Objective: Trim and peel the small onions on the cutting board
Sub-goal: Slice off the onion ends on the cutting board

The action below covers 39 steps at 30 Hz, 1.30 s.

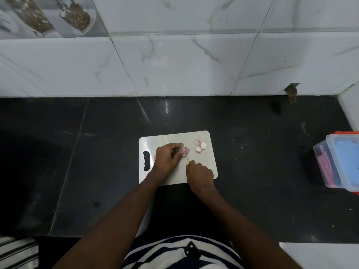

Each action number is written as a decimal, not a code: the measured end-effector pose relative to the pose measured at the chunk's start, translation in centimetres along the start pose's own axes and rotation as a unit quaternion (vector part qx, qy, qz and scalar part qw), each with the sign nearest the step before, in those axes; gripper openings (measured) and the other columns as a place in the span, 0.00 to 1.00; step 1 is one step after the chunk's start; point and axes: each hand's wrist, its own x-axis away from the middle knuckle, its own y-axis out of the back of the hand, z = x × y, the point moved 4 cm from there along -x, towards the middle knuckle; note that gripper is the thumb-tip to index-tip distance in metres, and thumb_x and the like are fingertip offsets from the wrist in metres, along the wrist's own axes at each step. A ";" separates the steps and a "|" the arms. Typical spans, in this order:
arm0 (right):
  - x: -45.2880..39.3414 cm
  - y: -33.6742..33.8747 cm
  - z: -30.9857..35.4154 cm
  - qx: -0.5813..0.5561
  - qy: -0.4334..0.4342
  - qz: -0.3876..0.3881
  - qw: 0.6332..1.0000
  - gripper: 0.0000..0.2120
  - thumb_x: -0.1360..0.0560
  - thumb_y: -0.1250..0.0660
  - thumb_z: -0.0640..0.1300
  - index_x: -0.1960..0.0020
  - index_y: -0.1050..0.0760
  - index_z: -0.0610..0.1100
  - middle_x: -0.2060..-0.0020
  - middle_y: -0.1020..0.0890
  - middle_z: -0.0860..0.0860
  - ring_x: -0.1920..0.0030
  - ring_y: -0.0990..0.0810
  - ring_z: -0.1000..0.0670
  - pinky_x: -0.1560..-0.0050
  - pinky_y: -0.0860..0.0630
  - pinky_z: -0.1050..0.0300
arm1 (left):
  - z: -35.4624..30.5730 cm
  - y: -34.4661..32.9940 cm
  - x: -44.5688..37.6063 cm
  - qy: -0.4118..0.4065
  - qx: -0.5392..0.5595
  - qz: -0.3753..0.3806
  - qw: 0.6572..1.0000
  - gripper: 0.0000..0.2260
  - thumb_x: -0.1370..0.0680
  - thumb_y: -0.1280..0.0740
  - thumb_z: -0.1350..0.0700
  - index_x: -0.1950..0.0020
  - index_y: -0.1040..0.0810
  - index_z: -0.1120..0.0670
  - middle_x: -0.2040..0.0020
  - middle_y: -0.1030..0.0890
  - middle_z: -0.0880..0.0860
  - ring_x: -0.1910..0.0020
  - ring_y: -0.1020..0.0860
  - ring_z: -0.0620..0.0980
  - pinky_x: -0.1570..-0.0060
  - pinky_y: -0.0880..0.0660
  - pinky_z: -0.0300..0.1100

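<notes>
A white cutting board (202,166) lies on the black counter. My left hand (166,159) pins a small pink onion (185,150) to the board's middle. My right hand (200,176) grips a small knife (187,159) with a yellow handle; its thin blade points up at the onion and touches it. Three pale onion pieces (200,146) lie cut side up near the board's far right corner. A bit of another pink piece (154,157) peeks out left of my left hand, mostly hidden.
A clear plastic box (338,162) with a red rim, holding pink and blue things, stands at the counter's right edge. White marble-pattern wall tiles (174,65) rise behind the counter. The board's handle hole (146,160) is on its left side.
</notes>
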 end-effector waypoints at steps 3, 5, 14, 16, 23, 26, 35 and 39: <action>1.5 -0.7 -0.6 0.009 0.001 0.002 1.000 0.17 0.10 0.50 0.52 0.39 0.26 0.44 0.47 0.15 0.47 0.49 0.14 0.43 0.58 0.32 0.52 | 0.3 0.1 -0.4 0.006 0.005 0.014 1.000 0.14 0.21 0.22 0.57 0.35 0.12 0.55 0.41 0.10 0.51 0.44 0.12 0.48 0.34 0.17 0.46; 2.1 -0.7 -0.9 0.010 -0.002 0.007 1.000 0.17 0.10 0.50 0.52 0.40 0.27 0.44 0.48 0.14 0.48 0.50 0.13 0.43 0.59 0.32 0.53 | 0.5 0.3 -0.5 0.008 0.010 0.027 1.000 0.15 0.21 0.21 0.54 0.35 0.13 0.54 0.42 0.10 0.49 0.44 0.12 0.47 0.35 0.17 0.45; 2.3 0.1 -2.3 0.004 -0.025 -0.006 1.000 0.16 0.10 0.51 0.53 0.39 0.28 0.46 0.47 0.16 0.50 0.49 0.14 0.46 0.59 0.30 0.52 | 1.8 1.5 0.4 -0.065 -0.119 0.069 0.988 0.17 0.19 0.26 0.54 0.31 0.16 0.57 0.38 0.13 0.56 0.39 0.17 0.60 0.37 0.28 0.44; 2.1 0.3 -2.8 0.005 -0.037 -0.010 0.999 0.16 0.10 0.51 0.53 0.39 0.28 0.46 0.47 0.16 0.50 0.50 0.14 0.46 0.58 0.30 0.52 | 1.9 1.5 0.2 -0.067 -0.129 0.080 0.986 0.16 0.20 0.24 0.54 0.33 0.15 0.55 0.38 0.14 0.54 0.38 0.17 0.58 0.37 0.30 0.42; 2.6 1.1 -3.6 -0.018 -0.028 -0.035 0.999 0.17 0.11 0.52 0.55 0.39 0.29 0.46 0.48 0.16 0.47 0.50 0.14 0.42 0.57 0.31 0.50 | 2.4 0.8 0.7 -0.045 -0.121 0.063 0.990 0.18 0.23 0.22 0.49 0.35 0.16 0.49 0.39 0.16 0.48 0.39 0.20 0.51 0.38 0.31 0.39; 2.8 0.9 -2.8 -0.004 0.032 -0.027 0.999 0.18 0.11 0.51 0.57 0.40 0.28 0.46 0.50 0.16 0.47 0.52 0.14 0.42 0.58 0.31 0.51 | 1.6 0.9 1.0 -0.064 -0.110 0.039 0.991 0.12 0.20 0.24 0.54 0.37 0.15 0.52 0.40 0.14 0.49 0.40 0.18 0.53 0.40 0.30 0.41; 1.4 1.2 -5.3 0.002 -0.021 -0.020 1.000 0.17 0.11 0.51 0.54 0.40 0.27 0.46 0.46 0.17 0.47 0.48 0.15 0.42 0.56 0.31 0.50 | 2.1 1.9 0.8 -0.074 -0.067 0.062 0.993 0.12 0.18 0.26 0.56 0.35 0.15 0.50 0.37 0.14 0.46 0.38 0.18 0.47 0.35 0.23 0.45; 2.1 1.0 -4.0 -0.011 0.008 -0.015 1.000 0.18 0.12 0.51 0.55 0.40 0.27 0.46 0.47 0.17 0.46 0.49 0.16 0.41 0.55 0.30 0.49 | 2.5 1.9 0.3 -0.082 -0.063 0.085 0.991 0.14 0.18 0.26 0.55 0.33 0.15 0.49 0.35 0.14 0.45 0.37 0.18 0.46 0.34 0.24 0.41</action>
